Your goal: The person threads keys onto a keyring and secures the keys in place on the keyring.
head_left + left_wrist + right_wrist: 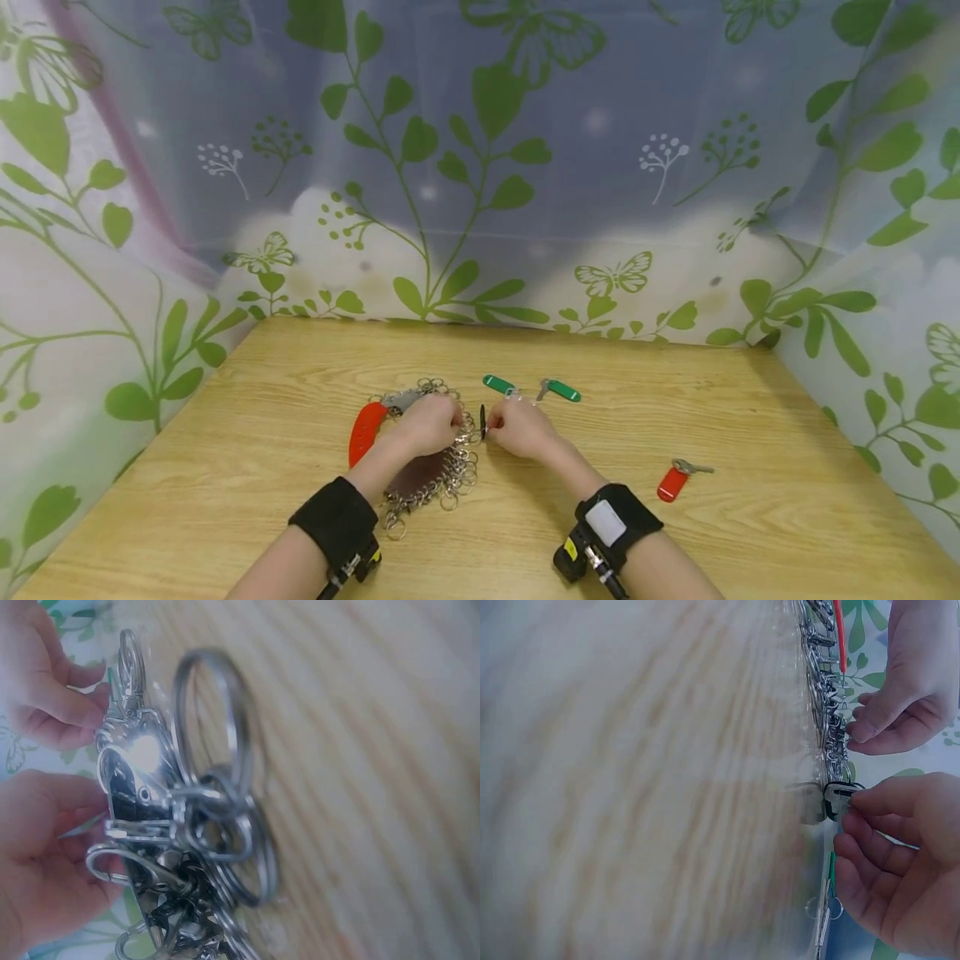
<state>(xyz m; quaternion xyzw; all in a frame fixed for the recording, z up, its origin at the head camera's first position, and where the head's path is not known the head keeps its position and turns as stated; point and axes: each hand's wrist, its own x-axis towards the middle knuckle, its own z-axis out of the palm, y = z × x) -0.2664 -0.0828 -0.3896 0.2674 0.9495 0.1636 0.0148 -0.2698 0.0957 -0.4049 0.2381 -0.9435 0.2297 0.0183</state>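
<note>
A big round key holder with a red handle point(365, 431) and many small metal rings point(448, 493) round its rim lies on the table. Over its right side is my left hand point(433, 423), thumb and fingertips together at the small rings; in the left wrist view a large split ring point(214, 720) hangs in front of them. Close by on the right, my right hand point(522, 427) pinches a key with a black head point(483, 422), held upright beside the rim. The right wrist view shows this key point(838, 801) between thumb and forefinger, near the rings.
Beyond my right hand lie a green key tag point(498, 383) and another green tag point(564, 390) with a key. Farther right is a red key tag point(672, 484) with a key. A leaf-patterned curtain point(480, 208) borders the wooden table point(570, 542).
</note>
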